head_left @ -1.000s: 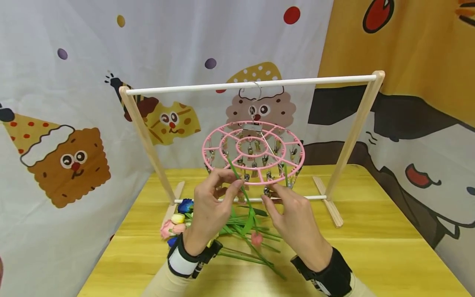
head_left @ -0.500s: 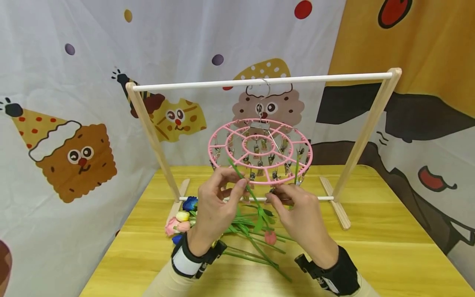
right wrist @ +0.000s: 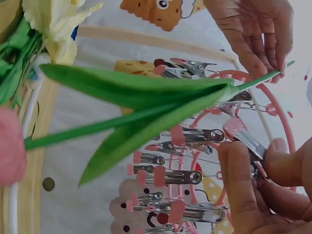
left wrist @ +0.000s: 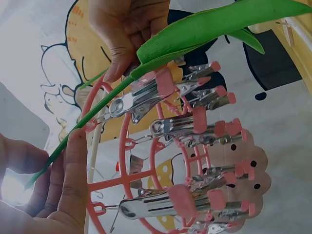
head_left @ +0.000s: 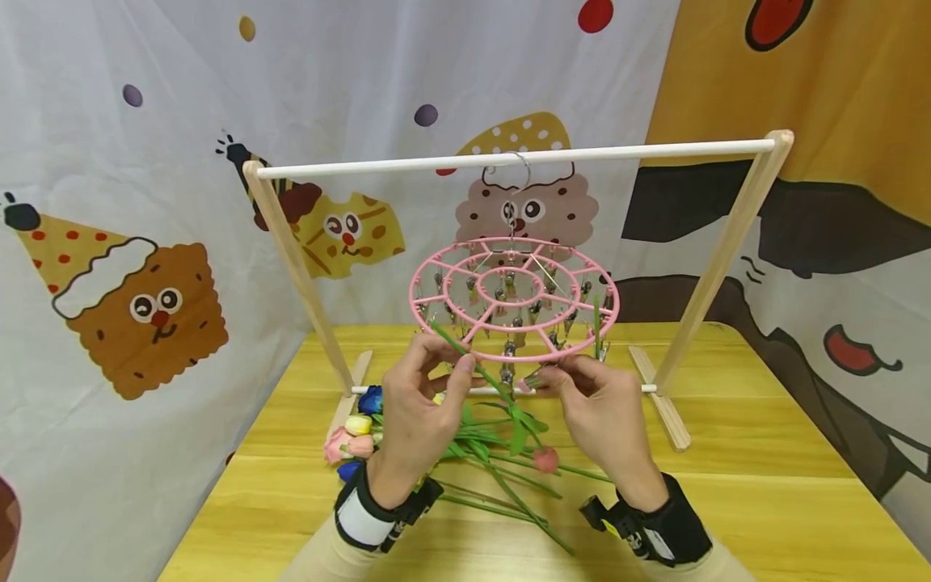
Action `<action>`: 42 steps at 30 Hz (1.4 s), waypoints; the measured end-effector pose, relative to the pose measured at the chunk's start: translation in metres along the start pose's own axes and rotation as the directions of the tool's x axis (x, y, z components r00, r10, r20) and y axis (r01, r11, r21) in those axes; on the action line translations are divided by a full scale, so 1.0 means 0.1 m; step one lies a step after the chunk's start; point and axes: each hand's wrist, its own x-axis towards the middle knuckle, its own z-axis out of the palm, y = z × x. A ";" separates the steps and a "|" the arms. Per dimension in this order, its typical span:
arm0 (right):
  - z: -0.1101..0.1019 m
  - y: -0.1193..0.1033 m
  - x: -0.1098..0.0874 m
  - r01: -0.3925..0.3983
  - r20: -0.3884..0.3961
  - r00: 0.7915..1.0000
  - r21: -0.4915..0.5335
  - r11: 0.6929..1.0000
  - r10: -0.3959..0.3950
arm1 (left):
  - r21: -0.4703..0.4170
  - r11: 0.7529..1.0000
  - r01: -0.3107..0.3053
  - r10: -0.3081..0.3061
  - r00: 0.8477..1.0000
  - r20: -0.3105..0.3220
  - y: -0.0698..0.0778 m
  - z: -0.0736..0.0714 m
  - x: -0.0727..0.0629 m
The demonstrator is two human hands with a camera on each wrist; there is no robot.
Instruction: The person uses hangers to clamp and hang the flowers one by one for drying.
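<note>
My left hand pinches the green stem of an artificial pink tulip near its bare end. The flower head hangs down to the right, and its leaves spread large in the right wrist view. My right hand pinches a metal clip with a pink tip, turned sideways below the ring. That clip belongs to a round pink clip hanger. Whether the clip's tips stand apart is hard to tell. The stem end lies at the ring's front left, apart from the gripped clip.
A wooden stand with a white bar carries the hanger. Several metal clips dangle from it. Another green stem stands at the ring's right side. More artificial flowers lie on the wooden table beneath my left hand.
The ring has turned and tilted a little, and the stem at its side has shifted right. My right hand has moved slightly right, tipping the clip sideways. The tulip head has swung right.
</note>
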 end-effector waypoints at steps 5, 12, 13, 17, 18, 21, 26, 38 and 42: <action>0.01 0.03 0.00 -0.014 -0.031 0.999 0.076 0.997 0.016 | -0.029 1.000 -0.001 0.001 1.000 0.000 0.01 0.03 -0.01; 0.02 0.05 -0.01 -0.013 -0.048 0.999 0.149 0.989 0.021 | -0.028 1.000 -0.004 0.004 1.000 0.005 0.01 0.04 -0.03; 0.02 0.05 -0.01 -0.014 -0.048 0.999 0.165 0.986 0.022 | -0.029 1.000 -0.003 0.003 1.000 0.007 0.01 0.04 -0.04; 0.02 0.05 -0.02 -0.030 -0.031 0.999 0.223 0.974 0.038 | -0.040 0.999 0.001 0.000 1.000 0.014 0.00 0.05 -0.05; 0.02 0.05 -0.01 -0.036 -0.027 0.999 0.231 0.972 0.043 | -0.045 0.999 0.002 -0.002 1.000 0.016 0.00 0.05 -0.05; 0.03 0.04 -0.01 -0.050 -0.016 0.998 0.246 0.968 0.056 | -0.057 0.998 0.004 -0.003 1.000 0.020 -0.01 0.07 -0.05; 0.03 0.03 -0.01 -0.062 -0.002 0.998 0.246 0.967 0.064 | -0.054 0.999 0.002 -0.001 1.000 0.016 -0.01 0.08 -0.06; 0.03 0.01 -0.02 -0.088 0.009 0.996 0.240 0.967 0.088 | -0.051 0.999 -0.001 0.001 1.000 0.005 -0.01 0.09 -0.07; 0.03 0.01 -0.02 -0.087 0.014 0.996 0.231 0.969 0.086 | -0.060 0.998 -0.002 0.003 1.000 0.006 0.00 0.11 -0.07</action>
